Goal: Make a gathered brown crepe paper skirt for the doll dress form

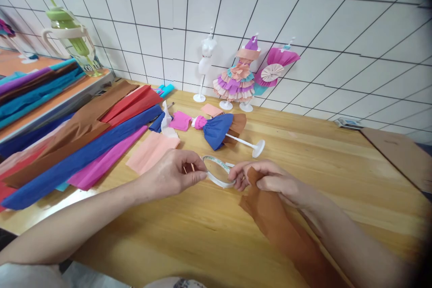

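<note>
My left hand [175,172] pinches the near edge of a white tape roll [218,172] held just above the wooden table [303,153]. My right hand [266,180] grips the roll's other side and also clutches a strip of brown crepe paper [286,229] that trails toward me along my forearm. Just behind the hands lies a small mannequin [219,129] on its side, dressed in blue, brown and pink paper, its round white base pointing right.
Long crepe paper sheets [84,144] in blue, magenta, brown, red and pink spread over the table's left. One bare mannequin [205,65] and two dressed ones [239,78] stand against the tiled wall. A green-lidded cup [72,42] sits on a left shelf. Cardboard [398,153] lies right.
</note>
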Tool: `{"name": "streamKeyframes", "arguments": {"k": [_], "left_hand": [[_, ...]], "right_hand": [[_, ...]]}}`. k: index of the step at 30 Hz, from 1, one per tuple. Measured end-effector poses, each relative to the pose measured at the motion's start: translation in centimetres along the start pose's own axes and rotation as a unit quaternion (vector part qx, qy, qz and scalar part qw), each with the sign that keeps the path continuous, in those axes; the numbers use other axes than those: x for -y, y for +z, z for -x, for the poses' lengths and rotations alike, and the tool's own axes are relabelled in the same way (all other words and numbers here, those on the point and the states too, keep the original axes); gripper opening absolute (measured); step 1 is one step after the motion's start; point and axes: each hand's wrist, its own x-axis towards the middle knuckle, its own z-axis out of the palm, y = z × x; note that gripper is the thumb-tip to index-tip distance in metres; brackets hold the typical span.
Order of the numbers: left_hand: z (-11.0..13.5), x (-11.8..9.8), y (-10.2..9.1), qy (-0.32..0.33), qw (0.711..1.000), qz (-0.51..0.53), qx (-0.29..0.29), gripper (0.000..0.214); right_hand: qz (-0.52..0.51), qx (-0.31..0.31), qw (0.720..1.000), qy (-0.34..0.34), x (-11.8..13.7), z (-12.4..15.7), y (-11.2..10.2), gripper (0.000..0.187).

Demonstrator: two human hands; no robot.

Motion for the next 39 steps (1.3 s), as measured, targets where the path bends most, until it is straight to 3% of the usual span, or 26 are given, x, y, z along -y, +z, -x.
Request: {"name": "streamKeyframes", "arguments": {"k": [8,20,32,35,39], "left_hand": [[-0.2,0.1,0.4,0.002,0.999,-0.041,-0.009,0.015],[-0.7,0.8,0.2,-0.021,0.999,0.001,0.043,0.014],[-0.5,0.5,1.0,0.037,0.993,-0.102,-0.048,0.011],[-0.5,0.8,0.6,0.053,0.993,-0.086,-0.068,0.007],[-0.7,1.6,-0.3,0.043,0.999,-0.006,-0.025,0.023]], "right_hand": [[0.019,0.011,1.0,-0.004,0.0,0.0,-0.2,0.025],[0.01,0.028,0.999,-0.027,0.1,0.2,-0.6,0.014],[0.058,0.045,0.996,-0.05,1.4,0.3,0.1,0.011],[0.059,0.037,0.996,-0.052,1.3,0.2,0.0,0.008],[0.035,0.047,0.996,-0.069,1.2,-0.2,-0.1,0.005]]}}
